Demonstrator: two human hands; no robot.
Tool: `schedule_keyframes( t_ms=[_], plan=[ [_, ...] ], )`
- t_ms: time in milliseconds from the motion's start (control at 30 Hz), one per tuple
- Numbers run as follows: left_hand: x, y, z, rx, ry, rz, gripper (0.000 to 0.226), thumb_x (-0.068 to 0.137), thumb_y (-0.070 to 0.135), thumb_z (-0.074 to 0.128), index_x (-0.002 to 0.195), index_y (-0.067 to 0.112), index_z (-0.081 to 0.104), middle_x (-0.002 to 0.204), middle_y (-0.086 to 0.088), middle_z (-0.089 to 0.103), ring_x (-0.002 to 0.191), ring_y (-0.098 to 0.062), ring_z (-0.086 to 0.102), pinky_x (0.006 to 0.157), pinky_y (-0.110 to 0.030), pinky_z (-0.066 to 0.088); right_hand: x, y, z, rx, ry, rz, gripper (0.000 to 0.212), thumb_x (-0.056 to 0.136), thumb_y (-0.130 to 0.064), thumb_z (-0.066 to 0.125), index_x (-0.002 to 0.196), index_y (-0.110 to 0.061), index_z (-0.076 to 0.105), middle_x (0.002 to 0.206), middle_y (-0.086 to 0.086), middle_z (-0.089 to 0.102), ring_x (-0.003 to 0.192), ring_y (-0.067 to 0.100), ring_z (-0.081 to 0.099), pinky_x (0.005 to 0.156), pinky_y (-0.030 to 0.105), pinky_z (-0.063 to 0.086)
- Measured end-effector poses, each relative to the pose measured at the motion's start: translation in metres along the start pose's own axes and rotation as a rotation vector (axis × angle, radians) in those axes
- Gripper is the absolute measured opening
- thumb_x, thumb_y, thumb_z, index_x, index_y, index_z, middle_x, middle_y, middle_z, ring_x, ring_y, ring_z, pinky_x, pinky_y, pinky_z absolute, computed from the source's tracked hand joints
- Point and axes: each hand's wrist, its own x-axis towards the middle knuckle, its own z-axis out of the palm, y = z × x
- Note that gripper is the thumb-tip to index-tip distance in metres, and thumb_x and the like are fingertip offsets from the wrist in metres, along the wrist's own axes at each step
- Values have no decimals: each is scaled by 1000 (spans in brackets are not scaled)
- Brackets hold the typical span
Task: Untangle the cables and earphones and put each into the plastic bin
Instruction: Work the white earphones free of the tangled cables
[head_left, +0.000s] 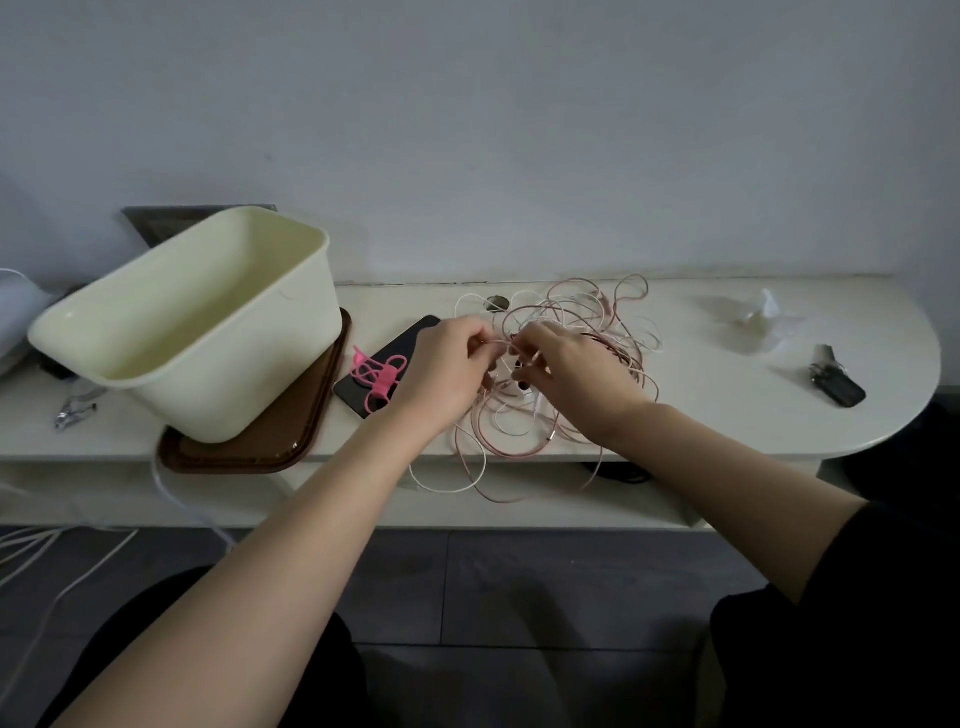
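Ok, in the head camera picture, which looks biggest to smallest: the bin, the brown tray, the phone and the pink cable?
1. bin
2. brown tray, though the bin hides much of it, so its full size is unsure
3. phone
4. pink cable, lying on the phone

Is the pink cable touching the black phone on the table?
Touching. The head view shows the pink cable lying directly across the black phone, with no gap between them.
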Motion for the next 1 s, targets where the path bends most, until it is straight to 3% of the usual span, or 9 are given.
schedule_keyframes(
  t_ms=[167,333,500,633,733,767,867,933,1000],
  plan=[
    [0,7,-5,-132,29,-107,15,90,10,55,77,5,60,64,-3,63,50,-3,59,69,-31,53,0,18,9,-39,-95,101,13,94,-16,52,103,-10,61,106,6,62,93,25,58,73,32,43],
    [1,4,-10,-138,80,-225,21,84,16,51,64,9,53,59,-7,66,53,-8,61,70,-25,48,3,28,8,-88,-144,195,21,97,-25,48,99,-15,67,102,3,66,92,24,59,78,37,49],
    [4,-6,-7,-92,113,-271,23,86,21,55,75,1,57,74,-23,68,43,1,57,61,-23,48,1,29,6,-180,-194,212,23,95,-37,49,102,-24,67,103,-1,65,96,22,59,74,32,44],
    [7,-11,-8,2,149,-303,17,87,17,54,76,4,57,77,-19,70,52,-8,60,47,-6,37,1,30,6,-173,-192,232,21,94,-37,51,106,-27,66,105,-1,67,98,22,60,77,33,45],
    [9,-19,-7,54,163,-303,19,85,14,55,77,-2,59,79,-21,69,74,-28,66,65,-25,48,1,30,5,-133,-157,244,17,94,-31,53,106,-26,65,105,0,67,98,24,60,74,32,42],
    [10,-23,-6,89,155,-297,19,85,14,55,78,-3,59,77,-20,68,77,-30,64,64,-28,47,1,30,5,-117,-144,246,17,94,-29,54,106,-25,64,104,1,67,97,24,60,72,31,41],
    [9,-29,-3,233,140,-263,14,86,15,56,76,5,56,61,-2,55,60,-19,49,47,-19,31,0,28,3,-98,-132,235,15,92,-26,56,105,-21,62,103,4,66,96,26,60,69,29,38],
    [8,-28,0,267,143,-203,9,86,12,58,78,7,57,58,2,49,58,-20,47,50,-26,34,-1,26,3,-93,-131,218,15,92,-25,57,105,-19,61,102,5,66,94,27,59,70,30,40],
    [6,-27,4,293,114,-138,10,86,9,59,96,10,62,67,-2,57,65,-23,55,58,-30,41,-1,23,4,-82,-125,201,14,91,-23,57,104,-18,61,101,5,66,93,26,60,72,32,45]
  ],
)
